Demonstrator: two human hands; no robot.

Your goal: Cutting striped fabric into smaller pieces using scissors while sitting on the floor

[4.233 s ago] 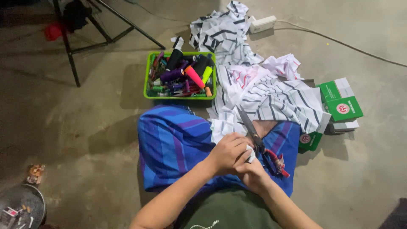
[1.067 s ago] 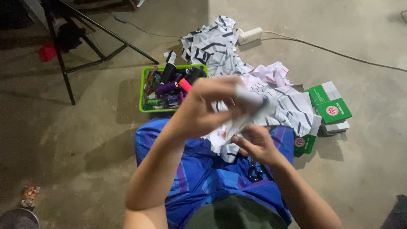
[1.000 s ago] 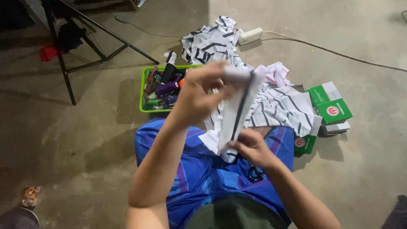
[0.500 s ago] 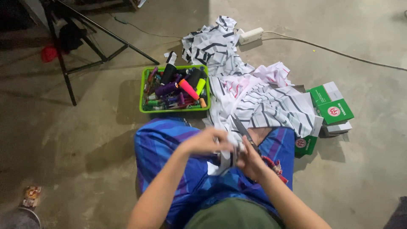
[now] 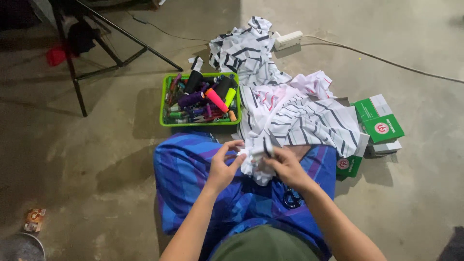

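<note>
Both hands, left hand [image 5: 223, 166] and right hand [image 5: 286, 166], pinch a crumpled striped fabric scrap [image 5: 254, 162] over the blue lap (scissors apparently beside), just below the green thread tray [image 5: 163, 104]; smoothing it seems due.

The right hand [image 5: 285, 166] hides part of the crumpled cloth scrap [image 5: 253, 162]. Scissors [image 5: 291, 198] lie half-hidden under the right forearm. The round metal pan [image 5: 19, 246] is cut off at the bottom-left corner.

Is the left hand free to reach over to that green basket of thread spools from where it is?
Probably not at once. The left hand and the right hand both grip a crumpled piece of striped white cloth. The green basket lies just ahead with bare floor between, so the path looks open once it lets go.
</note>
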